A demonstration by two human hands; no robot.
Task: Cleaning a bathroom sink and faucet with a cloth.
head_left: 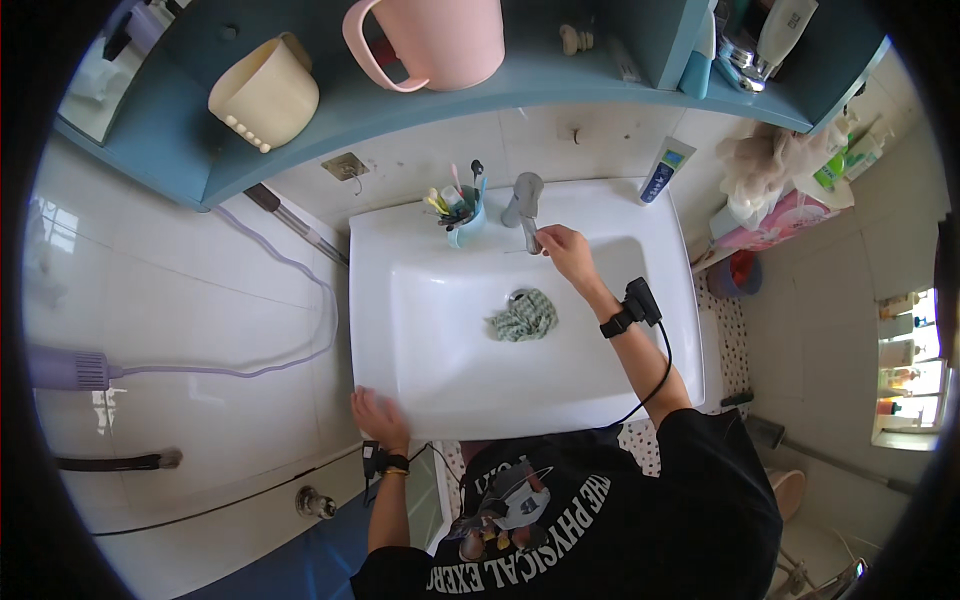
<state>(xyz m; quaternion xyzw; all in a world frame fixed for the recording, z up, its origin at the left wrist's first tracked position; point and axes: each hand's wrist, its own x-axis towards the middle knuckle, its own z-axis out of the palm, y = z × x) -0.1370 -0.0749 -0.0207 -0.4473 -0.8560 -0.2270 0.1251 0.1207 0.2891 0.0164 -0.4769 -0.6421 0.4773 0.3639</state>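
Observation:
A grey faucet (524, 196) rises from the back of the white sink (375, 330). My right hand (567, 254) reaches over the basin, its fingers pinched on the faucet handle (531, 236). Below it, a crumpled green-and-white patterned cloth (526, 316) lies on the basin floor, beside and partly over the drain. At the front left corner of the sink, my left hand (381, 418) rests on the rim with its fingers stretched out, holding nothing. Whether water is running is hard to make out.
A light blue cup (466, 230) of toothbrushes stands left of the faucet. A toothpaste tube (664, 172) stands at the back right. Overhead, a blue shelf (440, 106) bears a pink mug (445, 45) and a cream mug (266, 95). A purple hair dryer (75, 368) hangs at left.

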